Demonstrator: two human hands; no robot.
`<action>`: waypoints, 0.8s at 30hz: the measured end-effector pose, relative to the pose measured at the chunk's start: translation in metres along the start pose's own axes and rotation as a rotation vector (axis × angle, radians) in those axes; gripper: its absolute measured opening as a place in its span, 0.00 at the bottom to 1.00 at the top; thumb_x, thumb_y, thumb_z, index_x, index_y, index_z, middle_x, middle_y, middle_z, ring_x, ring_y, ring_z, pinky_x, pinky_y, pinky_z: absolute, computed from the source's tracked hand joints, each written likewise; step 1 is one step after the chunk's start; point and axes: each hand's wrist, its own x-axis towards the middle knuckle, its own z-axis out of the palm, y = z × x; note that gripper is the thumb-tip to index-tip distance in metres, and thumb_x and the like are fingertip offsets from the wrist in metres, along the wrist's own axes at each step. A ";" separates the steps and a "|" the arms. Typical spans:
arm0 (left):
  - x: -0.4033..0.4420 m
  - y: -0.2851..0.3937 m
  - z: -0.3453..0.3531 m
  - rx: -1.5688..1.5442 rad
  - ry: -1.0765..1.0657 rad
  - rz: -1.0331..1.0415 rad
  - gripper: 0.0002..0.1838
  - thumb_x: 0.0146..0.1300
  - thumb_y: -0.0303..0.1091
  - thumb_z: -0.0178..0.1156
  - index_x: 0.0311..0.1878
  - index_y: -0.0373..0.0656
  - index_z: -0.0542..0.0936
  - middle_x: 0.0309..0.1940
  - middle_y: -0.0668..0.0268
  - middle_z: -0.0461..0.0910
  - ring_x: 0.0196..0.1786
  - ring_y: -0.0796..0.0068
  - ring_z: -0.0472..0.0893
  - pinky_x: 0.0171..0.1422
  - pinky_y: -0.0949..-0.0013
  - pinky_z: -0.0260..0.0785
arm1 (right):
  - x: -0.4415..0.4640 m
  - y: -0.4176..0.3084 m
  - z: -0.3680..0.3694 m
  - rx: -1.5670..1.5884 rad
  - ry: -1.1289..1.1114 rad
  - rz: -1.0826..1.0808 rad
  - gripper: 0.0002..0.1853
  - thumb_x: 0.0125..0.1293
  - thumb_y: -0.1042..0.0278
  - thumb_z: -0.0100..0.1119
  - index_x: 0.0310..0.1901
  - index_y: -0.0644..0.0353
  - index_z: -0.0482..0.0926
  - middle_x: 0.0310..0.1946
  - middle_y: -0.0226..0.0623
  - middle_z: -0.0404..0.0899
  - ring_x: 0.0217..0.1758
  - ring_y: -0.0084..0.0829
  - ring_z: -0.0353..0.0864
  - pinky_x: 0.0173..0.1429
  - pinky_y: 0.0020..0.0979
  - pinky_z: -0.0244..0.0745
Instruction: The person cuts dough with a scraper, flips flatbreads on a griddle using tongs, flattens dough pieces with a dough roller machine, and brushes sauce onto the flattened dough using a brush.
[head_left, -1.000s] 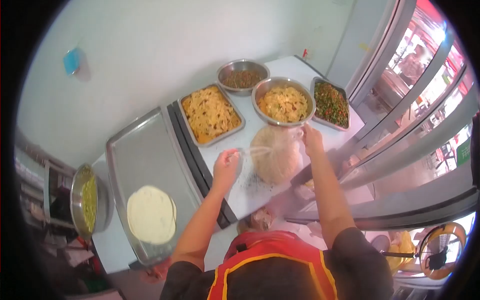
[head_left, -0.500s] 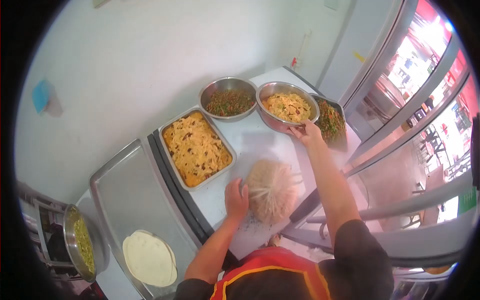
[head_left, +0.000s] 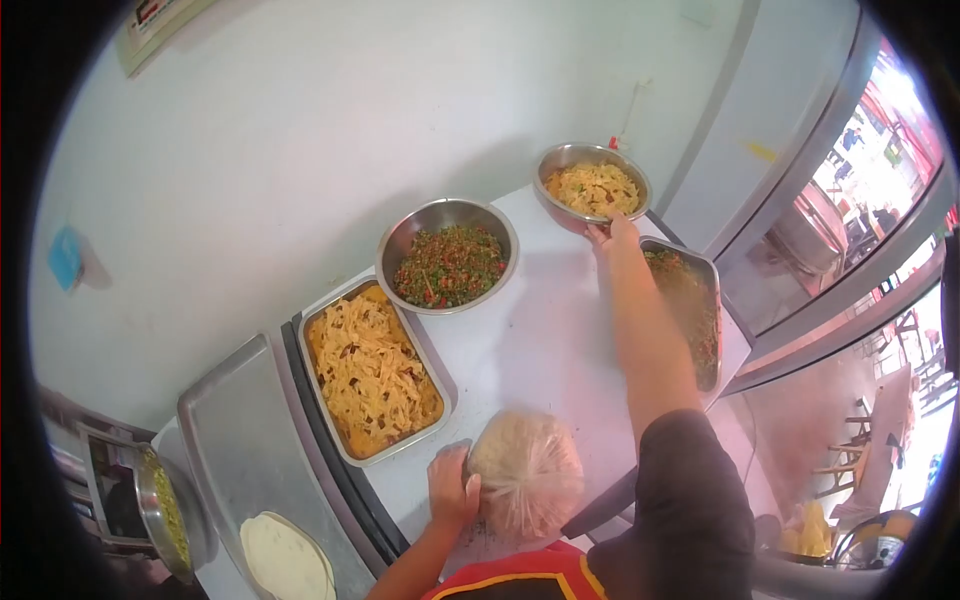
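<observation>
White tabletop [head_left: 550,330] bears the yellow-filled bowl [head_left: 590,153] at its far corner, seemingly placed but not released, the right hand [head_left: 618,238] gripping its near edge, the left hand [head_left: 453,492] loosely open beside the plastic bag [head_left: 530,470].

That table [head_left: 550,340] is white, with yellow shreds [head_left: 593,187] in the silver bowl [head_left: 576,219] at its far corner, red-flecked chopped greens [head_left: 448,268] by its wall edge, a beige-looking plastic bag [head_left: 527,470] at its near edge.

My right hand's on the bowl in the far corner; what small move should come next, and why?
Probably ease your right hand off the bowl once it sits steady: it's at the far end of the table, while the plastic bag lies beside your left hand.
</observation>
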 end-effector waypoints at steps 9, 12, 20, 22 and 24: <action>0.003 0.014 -0.006 -0.015 0.018 -0.005 0.22 0.58 0.36 0.51 0.53 0.32 0.70 0.50 0.48 0.72 0.55 0.45 0.69 0.61 0.51 0.58 | 0.004 -0.083 -0.088 -0.801 -0.181 -0.268 0.12 0.65 0.64 0.49 0.40 0.64 0.76 0.27 0.40 0.77 0.29 0.31 0.78 0.36 0.30 0.77; 0.002 0.012 0.000 -0.011 0.036 0.005 0.22 0.60 0.36 0.49 0.53 0.32 0.70 0.50 0.48 0.72 0.54 0.45 0.69 0.61 0.51 0.57 | -0.053 -0.146 -0.180 -1.551 0.291 -0.984 0.15 0.63 0.62 0.51 0.32 0.67 0.80 0.25 0.43 0.78 0.29 0.29 0.80 0.31 0.31 0.73; 0.000 0.011 0.003 -0.007 0.013 -0.030 0.22 0.60 0.35 0.49 0.55 0.32 0.68 0.51 0.49 0.71 0.55 0.46 0.68 0.62 0.51 0.55 | -0.084 -0.154 -0.292 -0.662 0.036 0.237 0.13 0.65 0.66 0.52 0.41 0.70 0.76 0.37 0.45 0.79 0.40 0.38 0.80 0.43 0.37 0.79; -0.004 0.009 0.004 -0.010 0.002 -0.021 0.22 0.59 0.34 0.49 0.55 0.33 0.68 0.51 0.49 0.71 0.56 0.47 0.67 0.63 0.52 0.54 | -0.078 -0.151 -0.295 -0.648 0.056 0.237 0.13 0.65 0.67 0.52 0.46 0.69 0.73 0.40 0.45 0.78 0.42 0.38 0.79 0.46 0.39 0.78; -0.004 0.005 0.007 -0.001 -0.003 -0.013 0.22 0.59 0.33 0.50 0.55 0.33 0.68 0.52 0.49 0.71 0.56 0.47 0.67 0.63 0.52 0.54 | -0.085 -0.152 -0.287 -0.608 0.032 0.253 0.14 0.66 0.67 0.52 0.48 0.68 0.72 0.41 0.43 0.77 0.43 0.37 0.79 0.48 0.39 0.77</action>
